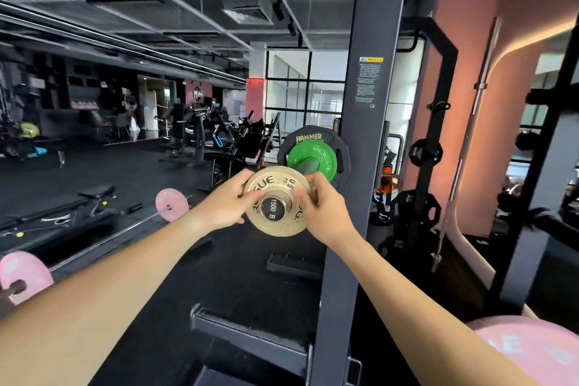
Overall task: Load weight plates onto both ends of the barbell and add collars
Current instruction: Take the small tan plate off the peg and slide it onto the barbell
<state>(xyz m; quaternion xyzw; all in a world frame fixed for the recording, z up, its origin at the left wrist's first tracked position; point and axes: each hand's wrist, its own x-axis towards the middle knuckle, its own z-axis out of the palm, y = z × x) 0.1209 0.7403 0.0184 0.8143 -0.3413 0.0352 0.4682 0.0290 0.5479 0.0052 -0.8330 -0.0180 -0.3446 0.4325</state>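
We held a small gold Rogue change plate (272, 222) with both hands at the very end of the barbell sleeve (305, 165), the sleeve's end cap (271, 209) showing through the plate's centre hole. Our left hand (226, 204) gripped the plate's left edge, fingers curled behind the rim and thumb laid across its face. Our right hand (322, 209) gripped the right edge the same way, thumb on the face near the hub. Further along the sleeve sat a green Rogue plate (319, 156), and behind it, against the rack upright (360, 166), a black Hammer Strength plate (308, 138). The gold plate was apart from the green one, with bare sleeve between them. To the left, a second barbell with pink plates (171, 204) lay low over the black floor.
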